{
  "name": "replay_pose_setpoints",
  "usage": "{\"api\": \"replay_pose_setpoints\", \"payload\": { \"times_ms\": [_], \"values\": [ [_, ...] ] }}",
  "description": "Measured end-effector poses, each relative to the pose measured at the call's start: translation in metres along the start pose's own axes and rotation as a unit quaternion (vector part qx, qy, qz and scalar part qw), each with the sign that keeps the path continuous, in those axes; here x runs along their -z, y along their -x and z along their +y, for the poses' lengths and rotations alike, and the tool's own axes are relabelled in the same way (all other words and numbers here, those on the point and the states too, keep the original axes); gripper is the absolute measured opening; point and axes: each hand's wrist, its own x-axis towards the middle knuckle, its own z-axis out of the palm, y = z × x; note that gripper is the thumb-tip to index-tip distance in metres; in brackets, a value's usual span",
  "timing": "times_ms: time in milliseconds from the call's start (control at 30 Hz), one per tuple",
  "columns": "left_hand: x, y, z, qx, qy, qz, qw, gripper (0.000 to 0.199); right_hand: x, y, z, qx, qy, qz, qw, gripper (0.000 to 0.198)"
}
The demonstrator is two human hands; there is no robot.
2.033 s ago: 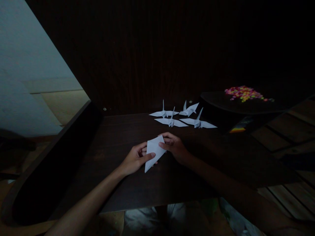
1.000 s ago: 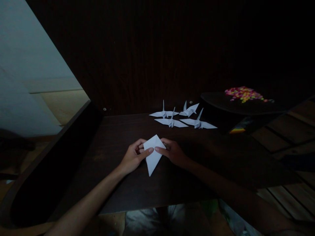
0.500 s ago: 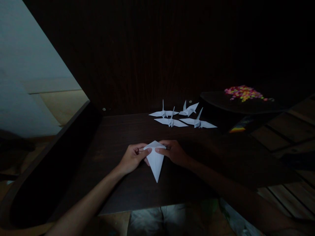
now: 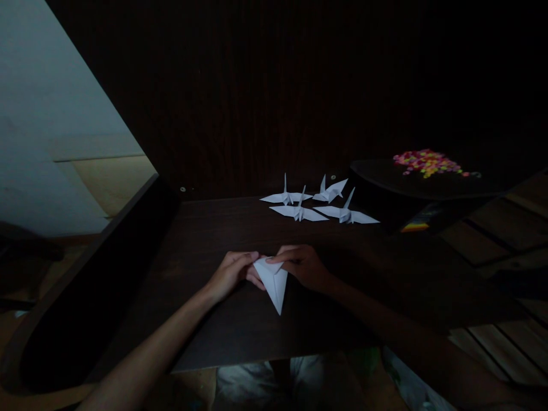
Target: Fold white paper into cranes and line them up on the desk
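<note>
A white folded origami paper [image 4: 274, 284], shaped like a kite with its point toward me, is held between my two hands just above the dark table. My left hand [image 4: 233, 274] grips its upper left corner, thumb along the edge and fingers behind. On the other side my right hand [image 4: 302, 265] pinches the top, its thumb pressing the upper flap, which is folded down. The fingers behind the paper are partly hidden. Beyond my hands stand several white paper cranes, among them a front-left crane [image 4: 298, 213] and a front-right crane [image 4: 346, 215].
A dark board [image 4: 257, 103] rises behind the table [image 4: 205, 228]. At the right, a raised rounded shelf [image 4: 377, 174] carries a heap of small colourful pieces [image 4: 432, 162]. A low side panel [image 4: 98, 274] bounds the left. Wooden slats [image 4: 492, 348] lie lower right.
The paper's top point has been folded down toward me under my right thumb. My left thumb has shifted up to the corner, and the paper's lower tip has swung slightly right.
</note>
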Motion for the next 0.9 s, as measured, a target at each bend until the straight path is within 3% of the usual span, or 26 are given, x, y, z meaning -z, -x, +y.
{"api": "replay_pose_setpoints", "payload": {
  "times_ms": [200, 400, 600, 900],
  "values": [
    [-0.0014, 0.0026, 0.0049, 0.023, -0.124, -0.010, 0.992, 0.045, 0.0000, 0.0013, -0.0011, 0.002, 0.022, 0.004, 1.000, 0.024],
    [-0.0021, 0.0029, 0.0037, 0.031, -0.117, 0.023, 0.992, 0.043, 0.0059, 0.0025, -0.0003, -0.020, -0.037, 0.010, 0.999, 0.032],
    [-0.0029, 0.0039, 0.0025, 0.023, -0.119, 0.041, 0.992, 0.042, 0.0000, -0.0034, -0.0047, -0.108, 0.024, 0.027, 0.993, 0.034],
    [-0.0053, 0.0063, 0.0047, 0.014, -0.119, 0.041, 0.992, 0.036, 0.0041, -0.0018, -0.0016, -0.091, 0.054, 0.010, 0.994, 0.036]
  ]
}}
